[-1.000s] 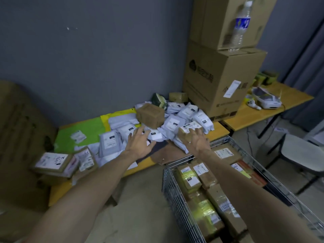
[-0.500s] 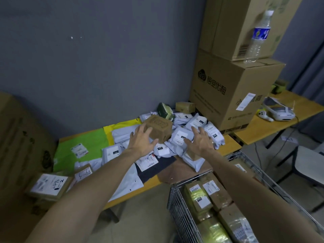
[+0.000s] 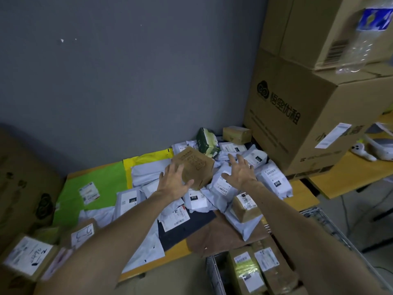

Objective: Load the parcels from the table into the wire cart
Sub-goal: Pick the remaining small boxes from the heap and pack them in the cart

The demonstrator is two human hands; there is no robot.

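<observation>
A pile of white mailer bags (image 3: pixel 221 186) and small boxes covers the wooden table (image 3: pixel 302 194). On top of the pile sits a brown cardboard box (image 3: pixel 195 167), tilted. My left hand (image 3: pixel 173 184) lies against the box's left and near side, fingers spread. My right hand (image 3: pixel 240 172) hovers just right of the box with fingers spread, holding nothing. A small taped parcel (image 3: pixel 244 206) lies on the pile near the cart side. The wire cart (image 3: pixel 325 220) stands at the lower right, holding several taped parcels (image 3: pixel 253 271).
Two large cardboard cartons (image 3: pixel 297 124) are stacked at the table's right end, with a plastic water bottle (image 3: pixel 359 39) on the lower one. A green mailer (image 3: pixel 95 184) and labelled boxes (image 3: pixel 29 256) lie at the left. A second table (image 3: pixel 348 177) stands to the right.
Both hands have reached further over the pile. My left hand has come against the brown box, and my right hand has moved from the mailer bags up to the box's right side.
</observation>
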